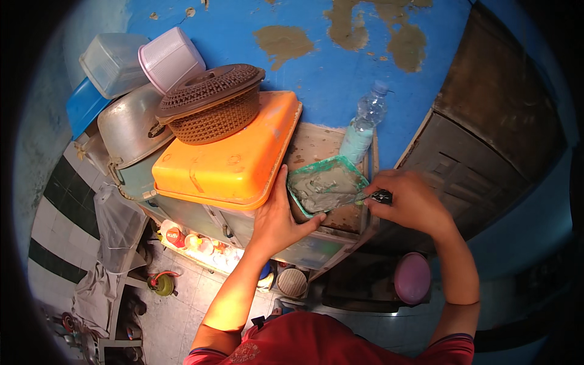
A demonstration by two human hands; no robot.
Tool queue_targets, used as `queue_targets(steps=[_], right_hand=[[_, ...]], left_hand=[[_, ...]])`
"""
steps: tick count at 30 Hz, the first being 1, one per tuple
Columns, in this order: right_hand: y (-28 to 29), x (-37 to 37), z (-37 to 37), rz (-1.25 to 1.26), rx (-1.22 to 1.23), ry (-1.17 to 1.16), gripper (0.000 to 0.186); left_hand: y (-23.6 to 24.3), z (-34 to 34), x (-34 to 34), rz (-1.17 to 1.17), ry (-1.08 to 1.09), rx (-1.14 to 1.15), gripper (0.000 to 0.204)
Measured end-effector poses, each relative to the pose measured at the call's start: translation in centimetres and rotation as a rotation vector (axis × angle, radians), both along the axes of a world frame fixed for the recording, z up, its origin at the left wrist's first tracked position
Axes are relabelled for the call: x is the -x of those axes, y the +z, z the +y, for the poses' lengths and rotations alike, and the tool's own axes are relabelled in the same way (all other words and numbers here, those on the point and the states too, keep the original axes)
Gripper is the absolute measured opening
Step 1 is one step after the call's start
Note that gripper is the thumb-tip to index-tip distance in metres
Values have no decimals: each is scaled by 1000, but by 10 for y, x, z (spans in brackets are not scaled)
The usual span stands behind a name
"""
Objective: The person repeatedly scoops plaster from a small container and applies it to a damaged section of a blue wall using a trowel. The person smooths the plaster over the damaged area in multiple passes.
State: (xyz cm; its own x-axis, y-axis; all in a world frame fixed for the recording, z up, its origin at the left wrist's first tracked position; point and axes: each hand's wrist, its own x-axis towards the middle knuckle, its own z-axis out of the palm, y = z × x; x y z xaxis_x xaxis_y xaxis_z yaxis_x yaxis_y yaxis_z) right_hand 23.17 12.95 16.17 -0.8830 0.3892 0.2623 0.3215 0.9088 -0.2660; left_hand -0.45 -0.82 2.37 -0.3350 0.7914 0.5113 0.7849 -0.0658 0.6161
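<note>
A green rectangular plastic container (pixel 344 160) filled with wet grey paste (pixel 325 187) sits on the cabinet top, right of the orange tub. My left hand (pixel 277 219) steadies it, fingers along its left side and thumb at its near corner. My right hand (pixel 409 198) is closed on the dark handle of what looks like a putty knife (pixel 382 196). Its blade reaches into the paste at the container's right side and is partly coated. Just behind the container stands a clear plastic bottle (pixel 358 137) with pale green lower part.
An upturned orange tub (pixel 234 164) carries a brown woven-pattern lidded basket (pixel 213 109). Metal pot (pixel 134 125) and plastic containers (pixel 112 64) are piled to the left. Grey patches (pixel 283 44) mark the blue wall. A dark door (pixel 468 164) stands at right; a pink round object (pixel 412 278) is lower.
</note>
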Motion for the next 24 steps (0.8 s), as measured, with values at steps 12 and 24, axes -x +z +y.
queue_targets(steps=[12,24], right_hand=[[-45,8,-39,166,-251,-14,23],[-50,0,-54,145,-418,-6,25]], left_hand=[[-1,1,2,46,20,-10,129],[-1,1,2,67,35,6,131]])
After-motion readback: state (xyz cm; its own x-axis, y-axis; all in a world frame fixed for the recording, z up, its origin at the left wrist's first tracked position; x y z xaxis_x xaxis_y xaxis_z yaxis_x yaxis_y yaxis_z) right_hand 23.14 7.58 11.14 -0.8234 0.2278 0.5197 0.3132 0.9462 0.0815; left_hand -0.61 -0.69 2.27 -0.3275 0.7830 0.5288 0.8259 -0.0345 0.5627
